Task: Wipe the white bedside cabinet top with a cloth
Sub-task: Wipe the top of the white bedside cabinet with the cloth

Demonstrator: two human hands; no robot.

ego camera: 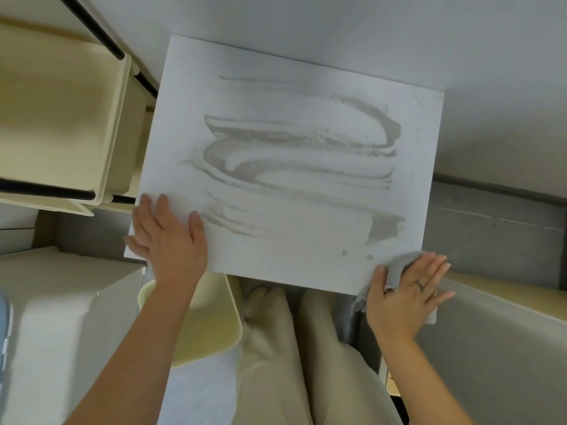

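The white bedside cabinet top [306,75] fills the middle of the head view, streaked with grey wet smears across its centre. My left hand [171,240] lies flat with fingers spread on the near left corner of the top, holding nothing. My right hand [405,292] presses a grey cloth [399,268] at the near right corner, partly over the cabinet's edge. Most of the cloth is hidden under the palm; one end hangs down below the edge.
A cream shelf unit with black rails [70,118] stands to the left. A pale yellow round chair seat [202,326] sits under the near edge beside my legs in beige trousers [294,348]. A grey bed frame [491,228] and bedding lie to the right.
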